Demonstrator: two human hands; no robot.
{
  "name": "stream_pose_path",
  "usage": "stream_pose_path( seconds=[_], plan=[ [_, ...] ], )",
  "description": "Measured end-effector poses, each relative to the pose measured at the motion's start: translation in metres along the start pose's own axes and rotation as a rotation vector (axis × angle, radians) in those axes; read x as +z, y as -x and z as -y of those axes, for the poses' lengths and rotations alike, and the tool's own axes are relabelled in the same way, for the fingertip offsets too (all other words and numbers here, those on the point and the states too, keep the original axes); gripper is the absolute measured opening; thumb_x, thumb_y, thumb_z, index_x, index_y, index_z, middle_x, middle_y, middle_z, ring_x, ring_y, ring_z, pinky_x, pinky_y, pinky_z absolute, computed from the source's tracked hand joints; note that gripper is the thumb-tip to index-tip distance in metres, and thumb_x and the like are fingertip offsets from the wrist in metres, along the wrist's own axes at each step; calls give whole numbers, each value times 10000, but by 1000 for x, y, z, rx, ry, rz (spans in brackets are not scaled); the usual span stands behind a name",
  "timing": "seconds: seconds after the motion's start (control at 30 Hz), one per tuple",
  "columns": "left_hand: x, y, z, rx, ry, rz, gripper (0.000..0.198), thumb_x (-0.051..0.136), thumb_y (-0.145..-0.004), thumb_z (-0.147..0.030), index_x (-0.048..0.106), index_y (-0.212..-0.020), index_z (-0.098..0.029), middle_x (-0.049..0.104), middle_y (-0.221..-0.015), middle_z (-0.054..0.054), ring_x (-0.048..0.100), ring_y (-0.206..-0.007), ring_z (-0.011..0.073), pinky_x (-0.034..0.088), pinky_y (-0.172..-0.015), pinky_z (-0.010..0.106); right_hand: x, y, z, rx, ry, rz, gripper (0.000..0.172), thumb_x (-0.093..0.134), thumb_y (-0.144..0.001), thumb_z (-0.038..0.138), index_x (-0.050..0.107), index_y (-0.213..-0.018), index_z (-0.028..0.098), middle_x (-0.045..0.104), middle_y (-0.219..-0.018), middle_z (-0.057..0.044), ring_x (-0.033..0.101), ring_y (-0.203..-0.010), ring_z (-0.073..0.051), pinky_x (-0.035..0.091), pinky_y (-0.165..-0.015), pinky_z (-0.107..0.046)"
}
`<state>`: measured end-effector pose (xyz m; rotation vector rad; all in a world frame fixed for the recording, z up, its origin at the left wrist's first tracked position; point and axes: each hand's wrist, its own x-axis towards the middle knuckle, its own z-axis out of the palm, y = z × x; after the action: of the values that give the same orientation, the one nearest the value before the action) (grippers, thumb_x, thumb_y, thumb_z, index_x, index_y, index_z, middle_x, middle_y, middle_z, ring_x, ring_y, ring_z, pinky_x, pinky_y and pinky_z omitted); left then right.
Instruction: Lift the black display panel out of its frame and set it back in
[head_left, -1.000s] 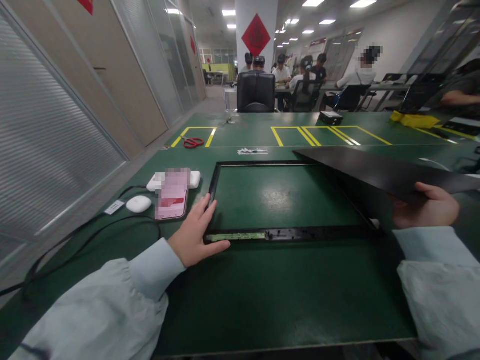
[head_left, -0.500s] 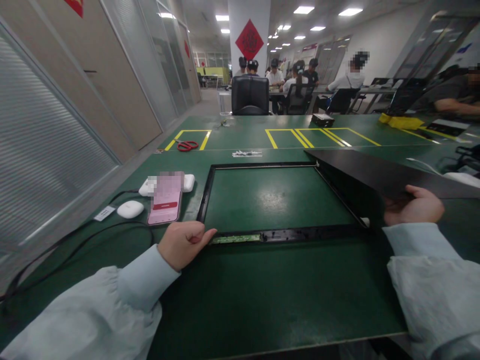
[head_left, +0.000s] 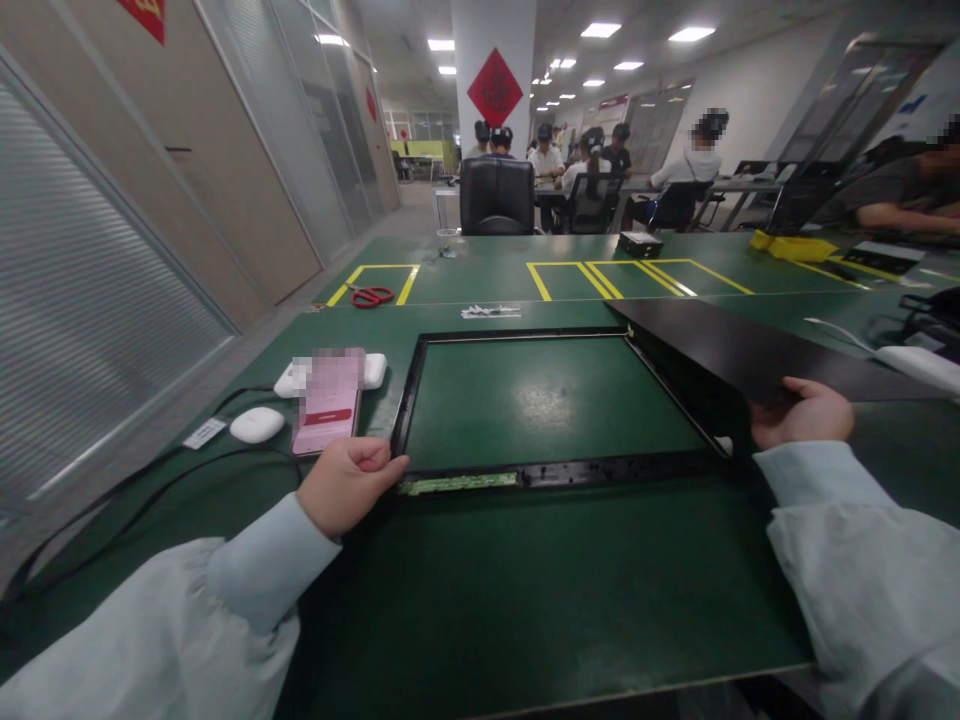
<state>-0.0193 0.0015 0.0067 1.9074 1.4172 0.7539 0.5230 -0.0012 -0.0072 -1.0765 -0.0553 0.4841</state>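
Note:
A black rectangular frame [head_left: 600, 472] lies flat on the green table, with a green circuit board strip [head_left: 461, 484] set in its near bar. My left hand [head_left: 349, 485] is closed at the frame's near left corner, thumb and fingers pinching it. To the right, my right hand [head_left: 806, 412] grips the near edge of a thin black panel [head_left: 720, 340]. The panel tilts up over the frame's right side; its far left corner meets the frame's far right corner. My right fingertips are hidden beneath the panel.
Left of the frame are a phone [head_left: 330, 420], a white rounded case [head_left: 256, 425] and black cables [head_left: 172, 450]. Farther back lie red-handled scissors [head_left: 373, 297], small white pieces [head_left: 490, 312], yellow tape outlines [head_left: 555, 264] and a black box [head_left: 640, 244]. People sit beyond.
My left hand has shifted slightly left and its thumb has come down at the frame's corner. My right hand has moved a little left along the panel's edge.

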Motion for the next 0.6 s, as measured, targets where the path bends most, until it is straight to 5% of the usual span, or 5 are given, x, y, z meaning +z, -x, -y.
stream_pose_path(
  seconds=[0.1,0.3,0.6],
  plan=[
    [0,0,-1,-14,12,21,487,596,-707,-453,197,-503,-261,237,-476,-66,250,-456,102,304,-471,255,6,9,3,94,-31,-120,201,458,-577,28,428,-659,210,551,-755,23,563,-614,-97,547,-532,-197],
    [-1,3,-5,-3,-17,30,475,583,-720,-444,203,-499,-262,234,-479,-66,241,-455,99,275,-459,247,13,25,5,124,-42,-122,195,438,-632,7,440,-656,201,561,-775,21,566,-608,-82,568,-598,-201],
    [3,6,-4,44,-112,14,445,516,-753,-444,197,-495,-272,217,-471,-71,241,-447,102,272,-468,262,16,34,6,184,-32,-164,230,430,-603,-5,458,-699,202,535,-746,28,568,-565,-91,547,-478,-189]
  ],
)
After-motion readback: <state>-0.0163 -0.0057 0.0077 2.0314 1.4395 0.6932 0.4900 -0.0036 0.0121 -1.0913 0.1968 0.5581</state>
